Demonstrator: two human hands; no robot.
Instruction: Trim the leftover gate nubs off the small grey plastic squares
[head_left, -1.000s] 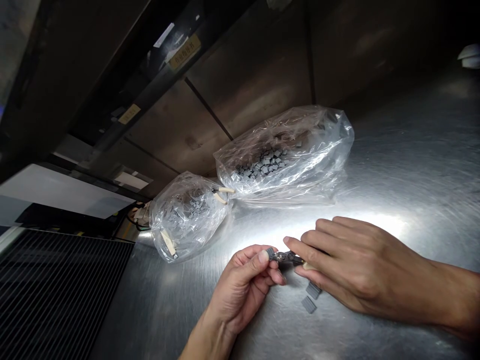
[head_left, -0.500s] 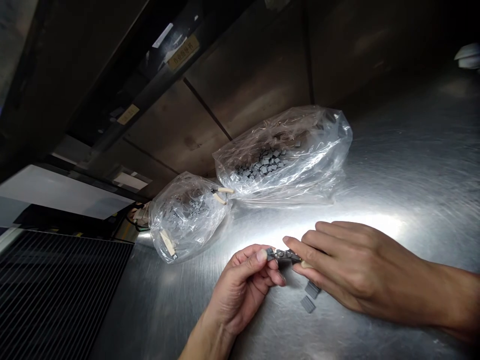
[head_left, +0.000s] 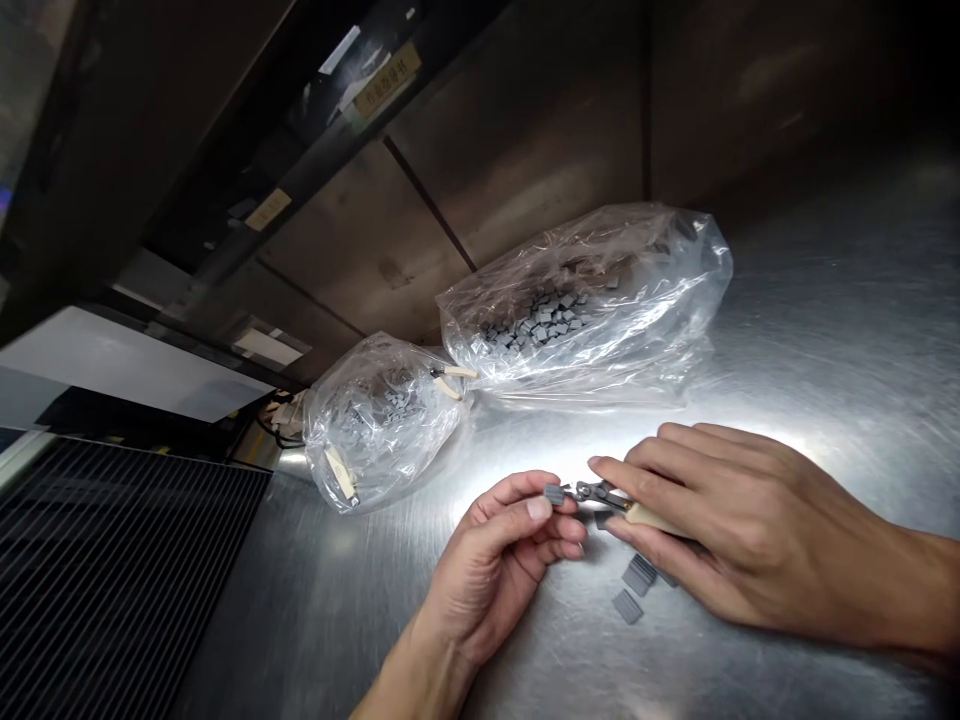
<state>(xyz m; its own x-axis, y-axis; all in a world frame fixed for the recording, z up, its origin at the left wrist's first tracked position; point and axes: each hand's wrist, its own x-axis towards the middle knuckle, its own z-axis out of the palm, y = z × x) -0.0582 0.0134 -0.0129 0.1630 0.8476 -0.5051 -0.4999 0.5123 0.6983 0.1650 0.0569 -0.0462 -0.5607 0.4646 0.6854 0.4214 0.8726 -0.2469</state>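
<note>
Between thumb and fingers, my left hand (head_left: 499,560) pinches a small grey ribbed piece (head_left: 554,494). My right hand (head_left: 720,520) is wrapped round the cream handles of a pair of cutting pliers (head_left: 600,493). Their jaws point left, close beside the grey piece; I cannot tell whether they touch it. Several similar grey ribbed pieces (head_left: 627,606) lie on the metal table (head_left: 555,650) below my right hand, one of them partly hidden by its fingers.
A large clear plastic bag (head_left: 660,310) at the back holds many grey pieces. Left of it lies a second clear bag (head_left: 390,450) with smaller grey bits. Another cream-handled pair of pliers (head_left: 450,380) rests between them. A black ribbed surface (head_left: 135,580) is at far left.
The pliers' jaws have drawn slightly apart from the grey piece, and the handles show more in my right hand. The whole view has shifted a little.
</note>
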